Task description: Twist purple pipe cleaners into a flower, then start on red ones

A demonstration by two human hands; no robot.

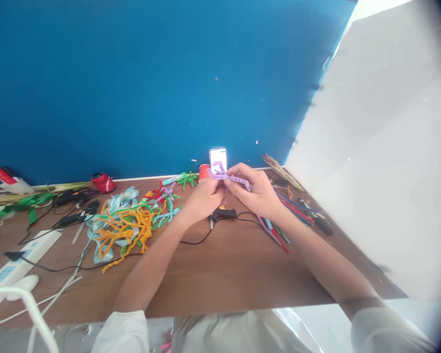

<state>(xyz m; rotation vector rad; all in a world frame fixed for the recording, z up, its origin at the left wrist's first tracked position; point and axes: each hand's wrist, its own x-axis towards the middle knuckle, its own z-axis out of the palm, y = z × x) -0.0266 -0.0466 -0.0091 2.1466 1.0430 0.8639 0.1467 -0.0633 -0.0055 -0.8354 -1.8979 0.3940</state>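
Between both hands is a purple pipe cleaner (239,180), twisted and bent into loops at its left end. My left hand (205,198) pinches it from below, near the middle. My right hand (255,192) grips it from the right with thumb and fingers, and a length of it shows along those fingers. Directly behind the loops stands a lit phone (218,158), partly covered by the purple shape. A red cup (204,171) is just left of the phone, its lower part hidden by my left hand. Below the hands lies a black glue gun (222,214) with a cord.
Orange twisted pipe cleaners (127,228) and light-blue ribbon (108,220) are heaped at left. A white power strip (24,264) lies at the far left. Several loose pipe cleaners (279,238) lie under my right forearm. A blue wall (161,88) rises behind the table (220,279).
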